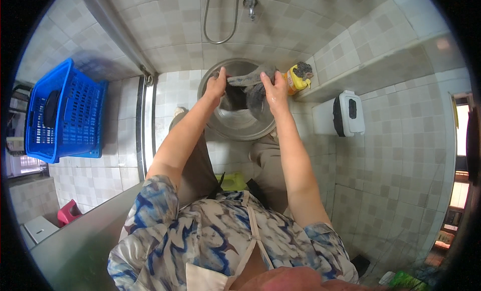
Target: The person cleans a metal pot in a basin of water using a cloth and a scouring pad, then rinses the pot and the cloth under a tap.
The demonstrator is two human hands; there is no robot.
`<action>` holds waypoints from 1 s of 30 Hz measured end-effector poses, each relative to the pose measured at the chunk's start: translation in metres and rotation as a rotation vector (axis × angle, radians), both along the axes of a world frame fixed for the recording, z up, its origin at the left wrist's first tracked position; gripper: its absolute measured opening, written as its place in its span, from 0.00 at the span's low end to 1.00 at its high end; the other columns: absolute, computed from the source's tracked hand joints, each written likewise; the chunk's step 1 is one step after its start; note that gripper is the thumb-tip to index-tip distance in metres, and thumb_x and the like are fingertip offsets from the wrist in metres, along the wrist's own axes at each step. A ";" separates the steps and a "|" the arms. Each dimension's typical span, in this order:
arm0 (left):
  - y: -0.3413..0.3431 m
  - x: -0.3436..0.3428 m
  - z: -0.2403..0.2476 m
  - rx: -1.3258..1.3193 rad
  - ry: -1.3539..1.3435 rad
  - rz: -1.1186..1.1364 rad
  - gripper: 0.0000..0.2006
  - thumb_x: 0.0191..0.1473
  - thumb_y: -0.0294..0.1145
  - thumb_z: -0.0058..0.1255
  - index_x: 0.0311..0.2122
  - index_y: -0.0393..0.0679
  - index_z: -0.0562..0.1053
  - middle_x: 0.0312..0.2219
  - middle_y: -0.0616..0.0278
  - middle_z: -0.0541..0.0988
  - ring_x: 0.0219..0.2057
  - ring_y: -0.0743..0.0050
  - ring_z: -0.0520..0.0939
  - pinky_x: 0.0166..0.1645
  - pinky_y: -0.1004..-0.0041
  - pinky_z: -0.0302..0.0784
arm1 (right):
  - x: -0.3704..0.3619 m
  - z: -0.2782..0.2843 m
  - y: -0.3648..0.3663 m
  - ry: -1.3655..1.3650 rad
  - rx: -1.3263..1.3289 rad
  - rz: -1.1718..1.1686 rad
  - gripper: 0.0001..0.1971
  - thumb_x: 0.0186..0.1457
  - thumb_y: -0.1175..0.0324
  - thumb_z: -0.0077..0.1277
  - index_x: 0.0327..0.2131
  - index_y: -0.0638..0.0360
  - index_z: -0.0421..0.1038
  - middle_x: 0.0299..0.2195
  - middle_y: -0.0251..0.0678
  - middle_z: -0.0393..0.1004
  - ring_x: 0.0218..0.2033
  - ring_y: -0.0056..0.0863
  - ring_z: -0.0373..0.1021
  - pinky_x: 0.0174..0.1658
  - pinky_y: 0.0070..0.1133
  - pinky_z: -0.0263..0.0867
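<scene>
A wet-looking grey cloth (246,80) is stretched between my two hands above a round metal basin (225,124) on the tiled floor. My left hand (215,85) is closed at the cloth's left end, its fingers partly hidden. At the other end, my right hand (276,94) grips the bunched part, with thumb and fingers round it. Some of the cloth hangs down from the right hand into the basin. What lies deeper in the basin is too dark to make out.
Right of the basin stands an open yellow bag (296,82), with a white bin (349,115) nearer me. A metal tap (250,6) and a looped hose (220,39) are on the far wall. A blue plastic basket (65,115) stands left, past a floor track. Beneath me is a green stool (232,181).
</scene>
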State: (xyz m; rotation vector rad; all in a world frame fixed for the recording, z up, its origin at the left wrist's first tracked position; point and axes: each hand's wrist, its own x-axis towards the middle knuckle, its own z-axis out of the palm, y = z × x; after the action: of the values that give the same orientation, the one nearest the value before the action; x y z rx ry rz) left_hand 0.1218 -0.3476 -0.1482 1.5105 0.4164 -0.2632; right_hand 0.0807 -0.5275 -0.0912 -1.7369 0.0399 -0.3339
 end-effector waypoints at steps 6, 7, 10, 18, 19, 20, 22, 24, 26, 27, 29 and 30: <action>-0.005 0.021 0.035 0.043 0.015 -0.063 0.35 0.46 0.63 0.47 0.37 0.31 0.73 0.32 0.53 0.76 0.32 0.67 0.74 0.39 0.73 0.69 | 0.022 0.018 -0.031 0.071 -0.132 -0.049 0.21 0.47 0.56 0.56 0.30 0.69 0.67 0.24 0.39 0.71 0.27 0.26 0.65 0.34 0.23 0.62; -0.004 0.023 0.040 0.052 0.016 -0.066 0.35 0.46 0.63 0.47 0.37 0.31 0.73 0.32 0.53 0.76 0.32 0.67 0.74 0.39 0.73 0.69 | 0.023 0.020 -0.033 0.083 -0.048 -0.027 0.20 0.47 0.57 0.56 0.30 0.69 0.67 0.23 0.37 0.70 0.27 0.23 0.64 0.33 0.22 0.61; 0.002 0.024 0.047 -0.117 0.080 -0.127 0.40 0.44 0.64 0.50 0.43 0.27 0.69 0.34 0.53 0.76 0.35 0.65 0.74 0.43 0.72 0.68 | 0.031 0.035 -0.034 0.009 -0.085 -0.006 0.17 0.47 0.59 0.57 0.28 0.66 0.67 0.21 0.32 0.66 0.25 0.17 0.60 0.30 0.18 0.59; 0.049 0.028 0.007 0.494 -0.115 -0.561 0.33 0.48 0.46 0.54 0.54 0.34 0.61 0.42 0.50 0.73 0.39 0.67 0.75 0.41 0.73 0.71 | 0.030 -0.013 -0.009 0.196 -1.250 0.320 0.35 0.45 0.68 0.52 0.58 0.37 0.50 0.54 0.42 0.59 0.52 0.44 0.59 0.54 0.36 0.57; 0.055 0.031 0.001 0.431 -0.127 -0.489 0.32 0.48 0.46 0.54 0.53 0.35 0.63 0.40 0.52 0.74 0.37 0.69 0.76 0.40 0.74 0.71 | 0.031 -0.028 -0.008 0.363 -1.147 0.408 0.39 0.47 0.66 0.52 0.61 0.36 0.43 0.56 0.40 0.55 0.55 0.47 0.55 0.56 0.42 0.52; 0.069 0.030 -0.006 0.384 -0.120 -0.411 0.30 0.49 0.46 0.53 0.53 0.35 0.64 0.38 0.53 0.75 0.35 0.71 0.76 0.38 0.74 0.72 | 0.022 -0.032 0.006 0.416 -1.136 0.407 0.37 0.48 0.66 0.51 0.60 0.41 0.45 0.55 0.42 0.58 0.54 0.46 0.57 0.56 0.39 0.54; 0.065 0.025 -0.002 0.314 -0.128 -0.380 0.28 0.50 0.45 0.52 0.51 0.36 0.66 0.36 0.56 0.76 0.32 0.73 0.75 0.35 0.74 0.71 | 0.009 -0.068 -0.014 0.537 -0.895 0.431 0.31 0.49 0.64 0.51 0.58 0.48 0.53 0.51 0.44 0.64 0.51 0.44 0.62 0.53 0.34 0.58; 0.063 0.023 0.006 0.234 -0.044 -0.360 0.26 0.50 0.45 0.51 0.51 0.39 0.66 0.38 0.56 0.75 0.32 0.72 0.76 0.33 0.73 0.72 | 0.000 -0.091 -0.027 0.576 -1.013 0.522 0.23 0.50 0.63 0.50 0.50 0.54 0.64 0.46 0.46 0.69 0.46 0.41 0.67 0.49 0.30 0.62; 0.061 0.016 0.012 0.174 0.002 -0.313 0.26 0.51 0.44 0.50 0.52 0.40 0.66 0.39 0.56 0.75 0.33 0.70 0.77 0.34 0.72 0.72 | -0.014 -0.107 -0.031 0.581 -0.916 0.456 0.20 0.49 0.65 0.50 0.47 0.58 0.66 0.42 0.47 0.71 0.44 0.40 0.68 0.47 0.29 0.63; 0.059 0.013 0.014 0.113 0.045 -0.270 0.25 0.52 0.44 0.50 0.52 0.41 0.65 0.40 0.56 0.74 0.34 0.68 0.78 0.35 0.71 0.73 | -0.018 -0.111 -0.032 0.587 -0.819 0.384 0.17 0.49 0.67 0.50 0.43 0.62 0.68 0.38 0.48 0.73 0.41 0.39 0.70 0.45 0.28 0.64; 0.047 0.013 0.015 0.047 0.046 -0.267 0.25 0.52 0.44 0.49 0.52 0.42 0.65 0.41 0.56 0.73 0.34 0.67 0.78 0.35 0.70 0.73 | -0.014 -0.127 -0.047 0.581 -0.791 0.321 0.15 0.49 0.67 0.48 0.41 0.60 0.70 0.38 0.47 0.73 0.41 0.41 0.70 0.45 0.29 0.65; 0.044 0.012 0.012 -0.003 0.055 -0.260 0.24 0.52 0.43 0.49 0.52 0.42 0.65 0.42 0.56 0.73 0.35 0.66 0.78 0.36 0.70 0.74 | -0.012 -0.131 -0.048 0.574 -0.748 0.269 0.14 0.49 0.66 0.47 0.40 0.59 0.72 0.38 0.47 0.73 0.40 0.42 0.70 0.44 0.30 0.65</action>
State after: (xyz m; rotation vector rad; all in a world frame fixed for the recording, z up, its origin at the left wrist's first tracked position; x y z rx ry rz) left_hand 0.1342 -0.3032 -0.1360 1.5570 0.2616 -0.5099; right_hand 0.0684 -0.5750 -0.2218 -2.4953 0.1045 0.4147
